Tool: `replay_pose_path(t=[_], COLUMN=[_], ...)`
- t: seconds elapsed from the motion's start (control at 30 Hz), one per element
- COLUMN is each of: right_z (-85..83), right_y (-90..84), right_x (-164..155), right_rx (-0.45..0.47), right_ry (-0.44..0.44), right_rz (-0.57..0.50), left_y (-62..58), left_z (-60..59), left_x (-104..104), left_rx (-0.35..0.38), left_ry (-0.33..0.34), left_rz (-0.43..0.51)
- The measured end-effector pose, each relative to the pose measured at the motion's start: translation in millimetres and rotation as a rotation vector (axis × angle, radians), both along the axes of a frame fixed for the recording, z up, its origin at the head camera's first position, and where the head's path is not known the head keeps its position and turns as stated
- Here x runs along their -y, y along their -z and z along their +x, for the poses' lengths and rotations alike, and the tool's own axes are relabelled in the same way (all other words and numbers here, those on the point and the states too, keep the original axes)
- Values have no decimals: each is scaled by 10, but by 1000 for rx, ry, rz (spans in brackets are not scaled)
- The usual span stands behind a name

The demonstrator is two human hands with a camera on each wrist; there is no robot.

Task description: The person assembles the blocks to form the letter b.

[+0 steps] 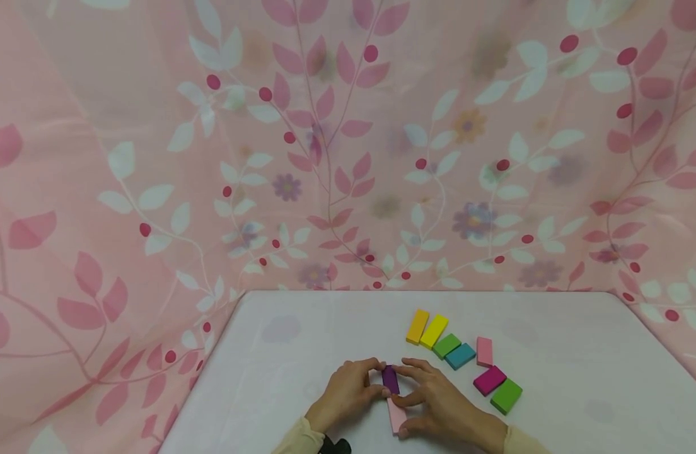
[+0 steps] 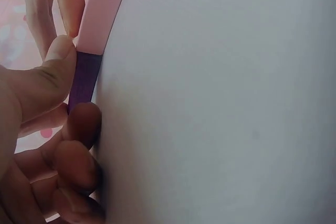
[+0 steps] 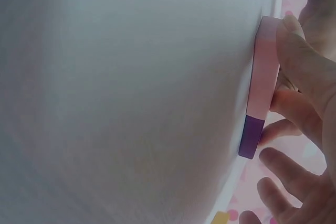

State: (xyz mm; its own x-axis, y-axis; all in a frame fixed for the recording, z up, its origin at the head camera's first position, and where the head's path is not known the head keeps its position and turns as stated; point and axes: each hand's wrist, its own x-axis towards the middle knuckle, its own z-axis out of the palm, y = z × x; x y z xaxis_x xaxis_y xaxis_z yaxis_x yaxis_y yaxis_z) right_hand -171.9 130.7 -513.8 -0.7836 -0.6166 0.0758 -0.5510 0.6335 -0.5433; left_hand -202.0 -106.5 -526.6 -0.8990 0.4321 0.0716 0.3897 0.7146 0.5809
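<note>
My left hand pinches a dark purple block, its thumb near the joint with the light pink block and a finger at the far end. End to end with it, on the near side, lies the light pink block. My right hand holds that pink block, the thumb at its near end and a finger by the joint. Seen from the right wrist, the pink block and purple block line up flat on the white table. The left wrist view shows their ends meeting.
Right of centre on the white table lie orange, yellow, green and blue blocks in a slanting row. Nearby are another pink block, a magenta one and a second green one. Behind hangs a floral curtain.
</note>
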Motion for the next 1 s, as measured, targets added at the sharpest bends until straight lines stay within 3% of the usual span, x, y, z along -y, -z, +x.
replay_pose_path(t=[0.3, 0.43, 0.73, 0.87, 1.0], right_z=[-21, -16, -2, -1, -17], right_y=[3, -1, 39, 41, 16], right_x=[27, 48, 70, 64, 26], right_rx=[5, 22, -51, -59, -47], right_ry=[10, 17, -18, -30, -48], right_rz=[32, 35, 13, 15, -14], left_y=[-8, -17, -48, -88, -117], left_z=[-37, -9, 236, 336, 363], left_x=[-2, -12, -61, -111, -161], left_rx=[43, 24, -177, -158, -115], left_ry=[11, 11, 31, 61, 40], left_rz=[-8, -36, -137, -207, -235])
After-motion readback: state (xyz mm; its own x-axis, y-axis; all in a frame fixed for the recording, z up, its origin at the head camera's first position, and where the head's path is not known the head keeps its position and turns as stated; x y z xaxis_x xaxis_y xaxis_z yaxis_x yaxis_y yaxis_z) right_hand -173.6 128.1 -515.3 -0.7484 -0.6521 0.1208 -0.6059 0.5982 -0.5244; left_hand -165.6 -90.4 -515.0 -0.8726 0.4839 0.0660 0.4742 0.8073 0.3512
